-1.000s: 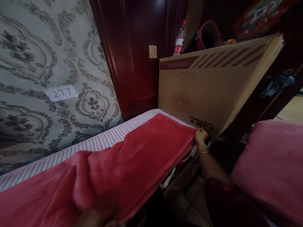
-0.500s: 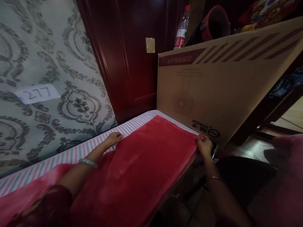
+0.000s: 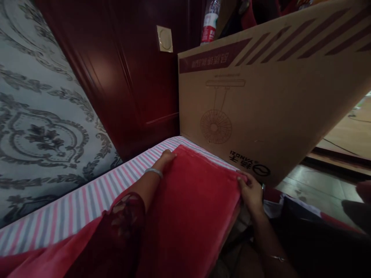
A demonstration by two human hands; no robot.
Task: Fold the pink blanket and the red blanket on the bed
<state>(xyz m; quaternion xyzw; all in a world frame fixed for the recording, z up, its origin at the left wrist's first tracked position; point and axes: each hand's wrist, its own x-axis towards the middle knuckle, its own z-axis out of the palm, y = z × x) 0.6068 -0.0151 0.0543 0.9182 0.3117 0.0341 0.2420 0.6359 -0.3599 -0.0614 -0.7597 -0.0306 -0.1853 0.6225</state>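
A red cloth point(image 3: 199, 200) lies spread over a striped sheet point(image 3: 92, 200), its far edge running between my two hands. My left hand point(image 3: 167, 158) is closed at the cloth's far left corner, with a bangle on the wrist. At the far right corner, my right hand point(image 3: 251, 193) pinches the cloth's edge between thumb and fingers. The near part of the cloth is partly covered by my left sleeve.
Beyond the cloth stands a large cardboard box point(image 3: 261, 100) with a fan drawing. A plastic bottle point(image 3: 210, 25) is on top of it. A dark red panel point(image 3: 139, 69) and a patterned wall point(image 3: 43, 127) border the left. Tiled floor point(image 3: 315, 189) shows at right.
My left hand has slid forward along the cloth's left edge to its far corner. My right hand keeps hold of the right corner. The view has shifted right and closer.
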